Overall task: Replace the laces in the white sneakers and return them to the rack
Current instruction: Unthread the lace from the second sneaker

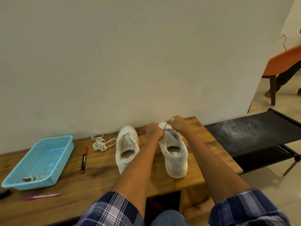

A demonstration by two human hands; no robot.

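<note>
Steadying right sneaker (175,154) with closed left hand (154,130), right hand (176,123) pinching lace (165,125) taut for threading.

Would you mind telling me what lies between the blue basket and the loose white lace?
A red marker lies on the wooden table, seen in the head view.

I'm in a home, plain scuffed wall (130,54), wooden table (101,190) against it, black shoe rack (254,137) beside me, tiled floor (280,190), orange chair (283,62) in the next room.
</note>
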